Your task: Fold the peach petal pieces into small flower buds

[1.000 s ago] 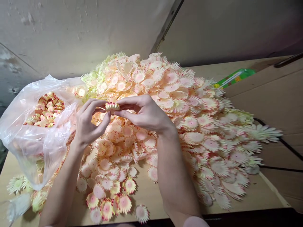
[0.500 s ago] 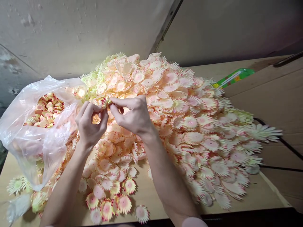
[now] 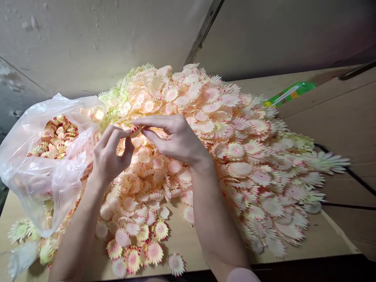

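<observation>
Above a big heap of pink-and-cream paper flowers [image 3: 235, 149], both my hands meet at one small flower piece [image 3: 132, 129]. My left hand [image 3: 111, 154] pinches it from the left between thumb and fingers. From the right, my right hand [image 3: 173, 137] grips the same piece with thumb and forefinger. Only a sliver of the piece with red-tipped petals shows between the fingertips; the rest is hidden.
A clear plastic bag [image 3: 44, 172] at the left holds several small folded flower pieces [image 3: 55, 137]. Loose flowers [image 3: 138, 250] lie near the front edge of the wooden table [image 3: 331, 239]. A green packet [image 3: 289, 94] lies at the back right. A dark cable [image 3: 349, 176] runs along the right.
The flower piece was held flat and plainly visible between both hands; the fingers have since closed round it, and it is now mostly hidden between the fingertips.
</observation>
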